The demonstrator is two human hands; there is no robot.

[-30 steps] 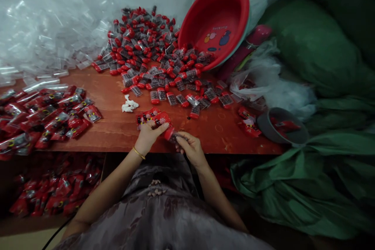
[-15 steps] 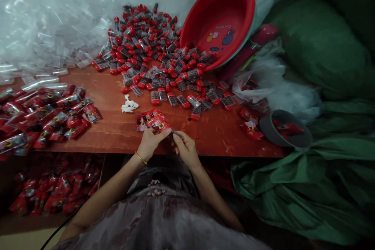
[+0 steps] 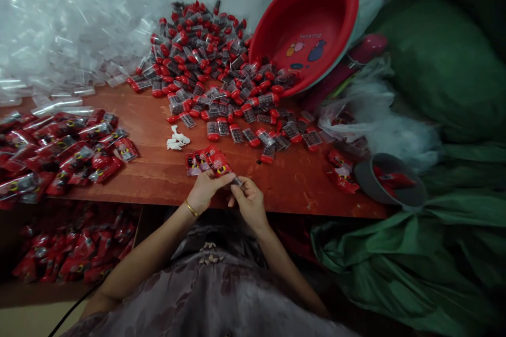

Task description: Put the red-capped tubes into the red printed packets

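Note:
My left hand (image 3: 205,191), with a gold bracelet at the wrist, pinches a red printed wrapper (image 3: 220,163) near the table's front edge. My right hand (image 3: 250,199) is closed at the wrapper's near end, its fingertips on a small clear tube (image 3: 236,181) that shows only in part. More red wrappers (image 3: 193,163) lie flat on the table just beyond my left hand. Past them sits a small heap of white twisted bits (image 3: 177,139). A big pile of clear tubes with red caps and dark contents (image 3: 213,63) spreads across the table behind.
Wrapped red packets (image 3: 75,152) are heaped at the left, with more in a box (image 3: 79,247) below. Empty clear tubes (image 3: 71,26) pile up behind. A red basin (image 3: 316,16) leans at the back; a grey bowl (image 3: 371,184) and green cloth (image 3: 395,258) are at right.
The wrapper has turned to a steeper slant, and more of the small tube shows between my fingertips. Both hands stay close together; the whole view has shifted slightly.

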